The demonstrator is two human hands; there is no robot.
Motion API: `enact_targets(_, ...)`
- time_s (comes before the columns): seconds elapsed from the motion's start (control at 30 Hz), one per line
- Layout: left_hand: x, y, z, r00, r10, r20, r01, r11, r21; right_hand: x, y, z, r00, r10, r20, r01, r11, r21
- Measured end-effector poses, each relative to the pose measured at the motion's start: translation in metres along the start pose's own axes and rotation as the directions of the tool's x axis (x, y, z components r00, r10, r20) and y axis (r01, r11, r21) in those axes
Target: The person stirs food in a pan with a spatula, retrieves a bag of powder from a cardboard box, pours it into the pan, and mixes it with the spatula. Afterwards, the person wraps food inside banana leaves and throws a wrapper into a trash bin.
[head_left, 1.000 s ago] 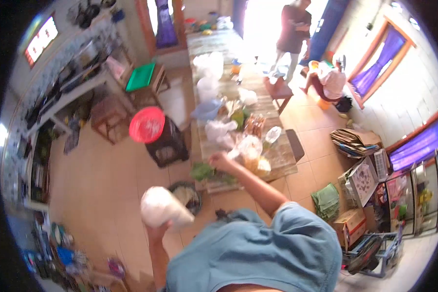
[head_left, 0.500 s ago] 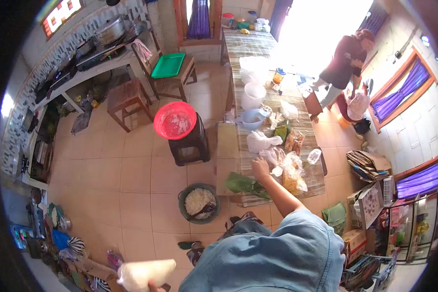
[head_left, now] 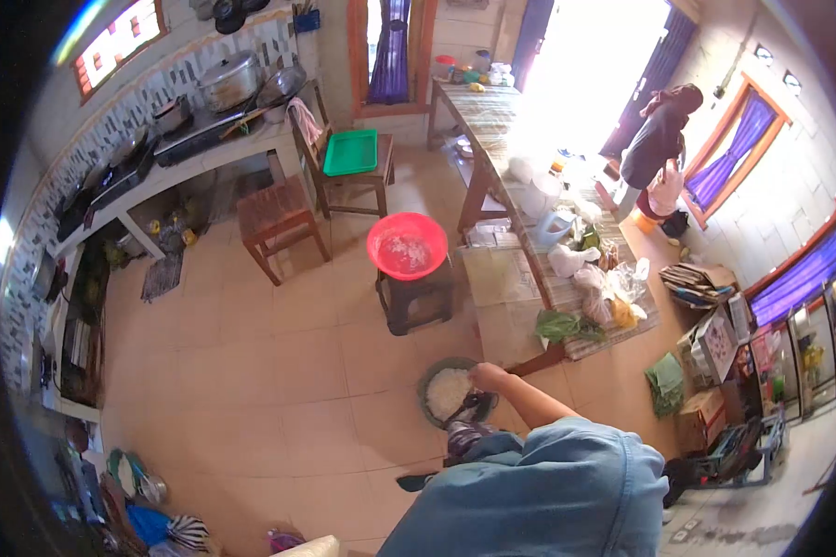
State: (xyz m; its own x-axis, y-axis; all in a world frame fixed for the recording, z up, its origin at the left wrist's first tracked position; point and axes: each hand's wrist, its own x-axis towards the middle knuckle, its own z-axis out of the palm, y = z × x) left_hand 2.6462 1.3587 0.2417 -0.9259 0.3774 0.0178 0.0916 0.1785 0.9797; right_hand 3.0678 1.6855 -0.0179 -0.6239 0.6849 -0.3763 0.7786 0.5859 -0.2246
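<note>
My right hand (head_left: 489, 377) reaches down to the right rim of a dark grey-green basin (head_left: 424, 395) on the floor. Its fingers look curled; whether they grip the rim, the spoon or something small, I cannot make out. White grains that look like cooked rice (head_left: 449, 390) fill the basin, with a dark spoon (head_left: 475, 401) lying in them close below the hand. At the bottom edge shows only the top of a pale, full plastic bag (head_left: 316, 548). My left hand is out of the picture.
A red basin (head_left: 407, 246) stands on a dark stool (head_left: 416, 297) beyond the rice. To the right, a long table (head_left: 585, 348) carries plastic bags (head_left: 593, 283) and green leaves (head_left: 565, 326). Another person (head_left: 653, 139) bends near the doorway. A wooden stool (head_left: 274, 218) stands left.
My right hand has left the bags and leaves on the table and come down to the rice basin. The pale bag and left hand have dropped mostly out of view. My view has shifted left.
</note>
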Motion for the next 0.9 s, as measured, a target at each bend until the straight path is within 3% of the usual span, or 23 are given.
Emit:
enact_targets(0.1, 0.049, -0.005, -0.036, 1.000, 0.005, 0.004, -0.005, 0.999, -0.043, -0.023, -0.034, -0.019, 0.957, 0.206, 0.202, -0.213, 0.977, 0.014)
enact_targets(0.13, 0.061, -0.010, -0.050, 1.000, 0.003, -0.005, -0.004, 0.998, -0.062, -0.033, -0.049, -0.031, 0.815, 0.532, 0.231, -0.568, 0.813, 0.131)
enact_targets(0.2, 0.082, -0.020, -0.083, 0.999, -0.007, -0.049, 0.002, 0.996, -0.094, -0.049, -0.031, 0.014, 0.733, 0.638, 0.235, -0.647, 0.547, 0.532)
enact_targets(0.23, 0.091, -0.025, -0.099, 0.997, -0.018, -0.076, 0.009, 0.993, -0.119, -0.062, -0.019, 0.042, 0.940, 0.336, 0.057, -0.315, 0.794, 0.520)
enact_targets(0.3, 0.116, -0.037, -0.114, 0.992, -0.040, -0.116, 0.018, 0.981, -0.191, -0.045, -0.024, 0.036, 0.885, 0.363, 0.291, -0.431, 0.876, 0.218)
enact_targets(0.4, 0.169, -0.054, -0.123, 0.980, -0.061, -0.187, 0.007, 0.961, -0.278, 0.029, -0.063, 0.026, 0.793, 0.376, 0.479, -0.413, 0.910, -0.030)
enact_targets(0.53, 0.264, -0.057, -0.117, 0.958, -0.091, -0.274, -0.012, 0.936, -0.351, 0.192, -0.130, -0.009, 0.759, 0.264, 0.596, -0.178, 0.964, -0.199)
enact_targets(0.63, 0.332, -0.054, -0.124, 0.925, -0.063, -0.374, -0.038, 0.966, -0.257, 0.344, -0.200, -0.046, 0.765, 0.132, 0.630, 0.093, 0.946, -0.312)
enact_targets(0.7, 0.358, -0.053, -0.131, 0.891, -0.037, -0.452, -0.018, 0.993, -0.117, 0.456, -0.241, -0.074, 0.790, -0.005, 0.614, 0.393, 0.773, -0.499)
enact_targets(0.73, 0.376, -0.038, -0.126, 0.876, -0.098, -0.472, -0.017, 0.973, -0.232, 0.519, -0.269, -0.093, 0.813, -0.074, 0.577, 0.486, 0.630, -0.605)
enact_targets(0.77, 0.408, -0.013, -0.122, 0.861, -0.150, -0.485, -0.030, 0.939, -0.343, 0.592, -0.301, -0.109, 0.944, -0.094, 0.317, 0.227, 0.883, -0.412)
enact_targets(0.8, 0.436, 0.000, -0.119, 0.847, -0.195, -0.495, -0.056, 0.893, -0.447, 0.682, -0.314, -0.098, 0.924, -0.273, 0.267, 0.380, 0.725, -0.575)
enact_targets(0.83, 0.458, -0.005, -0.121, 0.845, -0.185, -0.502, -0.096, 0.871, -0.482, 0.783, -0.313, -0.067, 0.923, -0.364, -0.124, 0.323, 0.909, -0.265)
enact_targets(0.87, 0.477, -0.004, -0.124, 0.826, -0.232, -0.514, -0.044, 0.882, -0.468, 0.838, -0.364, -0.096, 0.945, -0.261, -0.198, 0.315, 0.892, 0.323)
enact_targets(0.9, 0.500, 0.000, -0.127, 0.805, -0.276, -0.525, 0.008, 0.890, -0.456, 0.851, -0.439, -0.151, 0.944, -0.224, -0.241, 0.287, 0.919, 0.271)
